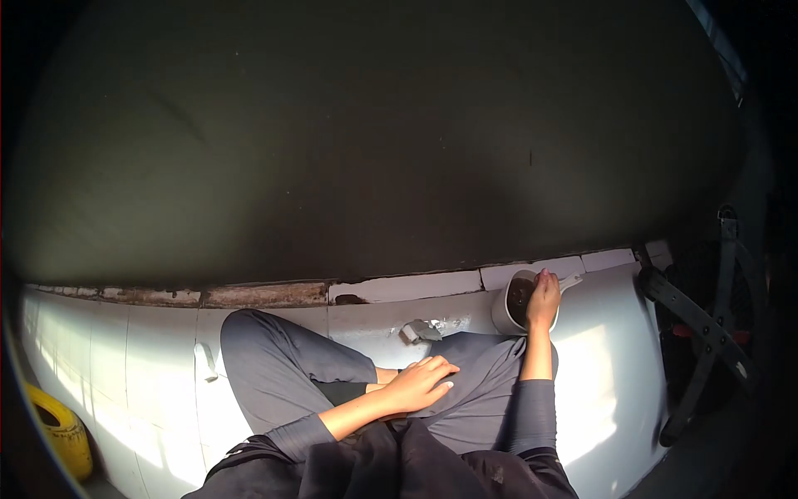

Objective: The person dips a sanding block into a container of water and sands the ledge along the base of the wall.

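Note:
My left hand (422, 386) lies flat across my lap, palm down, with its fingers stretched out and nothing in them. My right hand (543, 301) is at the right side of a white mug (499, 314), its fingers close together on the rim. The mug has a handle (570, 282) pointing right and dark contents or a dark inside. A crumpled grey cloth-like piece (421, 331) lies on wet white tiles in front of my crossed legs, between my left hand and the mug.
A dark grey surface rises in front, with a worn, dirty tile ledge (407, 289) along its foot. A small white object (204, 363) lies on the tiles at left. A yellow container (66, 432) stands far left. Dark crossed metal bars (706, 343) are at right.

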A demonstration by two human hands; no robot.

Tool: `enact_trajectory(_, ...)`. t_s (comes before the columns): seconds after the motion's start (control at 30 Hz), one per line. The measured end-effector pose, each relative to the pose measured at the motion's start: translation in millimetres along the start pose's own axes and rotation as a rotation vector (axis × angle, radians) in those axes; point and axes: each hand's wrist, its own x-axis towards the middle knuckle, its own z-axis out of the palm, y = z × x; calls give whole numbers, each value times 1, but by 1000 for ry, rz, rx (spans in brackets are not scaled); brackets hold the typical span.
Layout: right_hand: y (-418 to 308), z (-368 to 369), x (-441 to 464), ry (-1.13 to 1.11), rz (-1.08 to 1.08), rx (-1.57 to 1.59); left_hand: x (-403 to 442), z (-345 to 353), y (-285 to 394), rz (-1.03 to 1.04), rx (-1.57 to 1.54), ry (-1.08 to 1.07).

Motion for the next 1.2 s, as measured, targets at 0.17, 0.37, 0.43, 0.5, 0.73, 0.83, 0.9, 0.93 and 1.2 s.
enact_trajectory(0.17,-47,18,-39,-224,-280,116,-36,-43,-29,-182,-19,100)
enact_trajectory(0.37,-86,65,-122,-757,247,549,-32,-61,-84,-287,-381,410)
enact_trajectory(0.43,-102,74,-138,-843,191,630,-29,-62,-91,-369,-682,481)
enact_trajectory(0.5,-120,71,-147,-982,222,728,-25,-71,-86,-566,-1089,485)
enact_trajectory(0.73,-90,76,-123,-899,-314,-113,-25,-53,-122,-451,-721,638)
enact_trajectory(0.83,-75,79,-133,-932,-361,-362,-26,-51,-125,-427,-446,678)
enact_trajectory(0.9,-69,85,-138,-977,-347,-350,-27,-51,-118,-419,-317,667)
enact_trajectory(0.93,-70,88,-140,-986,-374,-365,-28,-51,-111,-467,-192,599)
enact_trajectory(1.2,-68,95,-130,-1020,144,297,-27,-58,-96,-452,-60,568)
